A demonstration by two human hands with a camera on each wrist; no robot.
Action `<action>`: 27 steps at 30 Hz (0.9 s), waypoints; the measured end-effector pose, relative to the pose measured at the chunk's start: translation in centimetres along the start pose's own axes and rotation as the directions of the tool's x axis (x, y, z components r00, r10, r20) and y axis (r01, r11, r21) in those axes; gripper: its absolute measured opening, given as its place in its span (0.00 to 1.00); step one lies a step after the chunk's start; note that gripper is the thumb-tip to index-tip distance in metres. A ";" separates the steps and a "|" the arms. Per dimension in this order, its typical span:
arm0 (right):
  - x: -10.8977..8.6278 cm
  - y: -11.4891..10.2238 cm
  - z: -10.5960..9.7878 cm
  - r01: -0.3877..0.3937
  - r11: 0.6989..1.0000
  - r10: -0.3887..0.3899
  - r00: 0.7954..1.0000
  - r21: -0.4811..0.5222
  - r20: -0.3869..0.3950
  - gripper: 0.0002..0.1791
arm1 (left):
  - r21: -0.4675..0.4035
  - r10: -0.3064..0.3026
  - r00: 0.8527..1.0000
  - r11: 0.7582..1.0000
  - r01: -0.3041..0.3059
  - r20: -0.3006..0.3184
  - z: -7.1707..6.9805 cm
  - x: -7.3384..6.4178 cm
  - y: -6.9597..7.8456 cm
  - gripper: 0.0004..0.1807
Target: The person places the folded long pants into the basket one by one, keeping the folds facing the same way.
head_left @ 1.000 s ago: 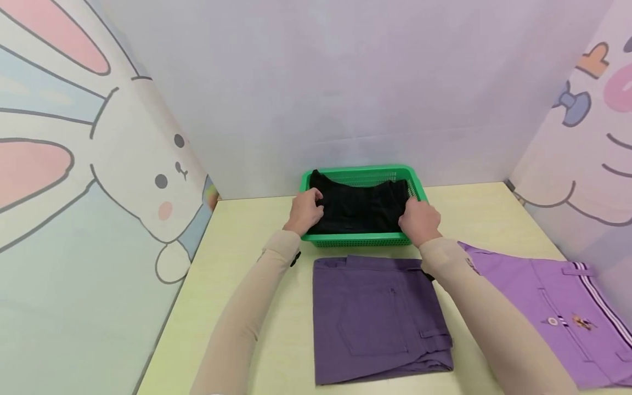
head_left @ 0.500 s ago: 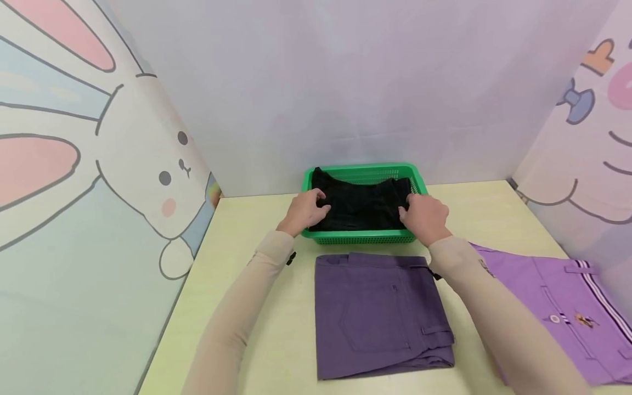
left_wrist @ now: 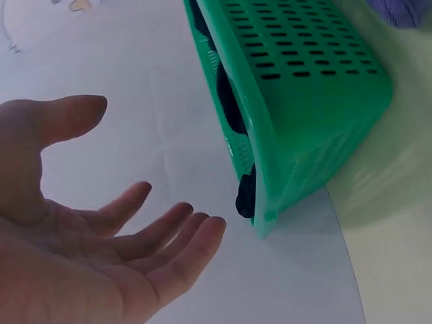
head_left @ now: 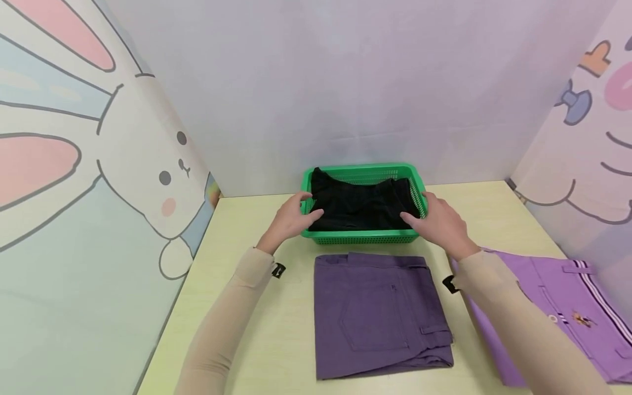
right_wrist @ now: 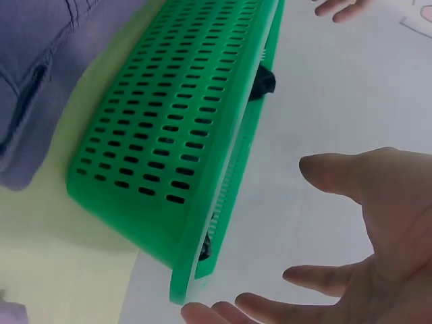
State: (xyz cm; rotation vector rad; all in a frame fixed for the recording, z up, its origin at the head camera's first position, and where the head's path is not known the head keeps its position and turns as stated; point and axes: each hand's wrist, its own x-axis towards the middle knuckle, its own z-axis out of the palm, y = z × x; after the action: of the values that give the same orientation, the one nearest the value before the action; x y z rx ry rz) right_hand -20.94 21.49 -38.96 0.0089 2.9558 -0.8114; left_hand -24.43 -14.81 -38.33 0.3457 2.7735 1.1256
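Observation:
A black folded garment (head_left: pixel 357 203) lies inside the green plastic basket (head_left: pixel 365 234) at the back of the table. My left hand (head_left: pixel 291 215) hovers at the basket's left end, fingers spread and thumb apart, holding nothing. At the right end my right hand (head_left: pixel 441 222) is likewise spread and holds nothing. Both wrist views show loose, bent fingers with a gap to the basket wall: the left hand (left_wrist: pixel 128 250) beside the rim, the right hand (right_wrist: pixel 344 256) with fingertips near the basket's corner. Dark purple folded trousers (head_left: pixel 375 312) lie in front of the basket.
Lighter purple trousers (head_left: pixel 548 307) are spread at the right side of the table (head_left: pixel 247 219), partly under my right forearm. A pale wall cloth (head_left: pixel 345 82) stands close behind the basket, with a printed rabbit panel (head_left: pixel 143 164) on the left.
Both hands have let go of the black garment and moved outward, left hand to the left and right hand to the right, with fingers spreading. The garment stays in the basket.

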 end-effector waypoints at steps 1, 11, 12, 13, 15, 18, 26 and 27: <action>-0.3 0.1 0.0 0.002 1.000 -0.003 1.000 0.023 0.007 0.58 | -0.023 -0.004 1.000 1.000 0.004 -0.008 -0.1 -0.4 -0.2 0.40; -3.0 1.7 0.9 0.008 0.975 -0.022 0.998 0.220 0.060 0.62 | -0.321 -0.097 0.995 0.943 0.085 -0.023 -0.1 -4.4 -1.8 0.46; -3.3 1.9 1.0 0.006 0.971 -0.020 0.998 0.237 0.058 0.62 | -0.342 -0.106 0.994 0.935 0.095 -0.014 0.1 -4.7 -2.0 0.46; -3.5 2.1 1.2 0.003 0.967 -0.017 0.998 0.253 0.054 0.62 | -0.367 -0.117 0.993 0.924 0.107 -0.007 0.3 -4.9 -2.2 0.47; -3.9 2.5 1.5 -0.005 0.960 -0.009 0.999 0.278 0.046 0.61 | -0.416 -0.139 0.990 0.900 0.129 0.006 0.7 -5.4 -2.6 0.46; -4.7 3.1 2.1 -0.028 0.954 0.013 0.999 0.300 0.051 0.61 | -0.477 -0.164 0.986 0.866 0.151 0.015 1.6 -6.0 -3.3 0.45; -6.4 5.3 4.7 -0.097 0.940 0.054 0.989 0.326 0.138 0.60 | -0.440 -0.222 0.970 0.864 0.245 0.103 5.3 -7.4 -5.6 0.44; -6.5 5.5 5.0 -0.108 0.935 0.057 0.986 0.339 0.156 0.60 | -0.453 -0.228 0.966 0.853 0.259 0.123 5.7 -7.6 -5.8 0.44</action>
State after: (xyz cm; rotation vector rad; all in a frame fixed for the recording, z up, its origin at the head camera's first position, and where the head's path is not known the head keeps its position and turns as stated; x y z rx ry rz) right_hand -13.92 23.77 -45.55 0.0908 2.6218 -1.2506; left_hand -16.87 -16.95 -46.25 -0.0269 2.2967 1.6143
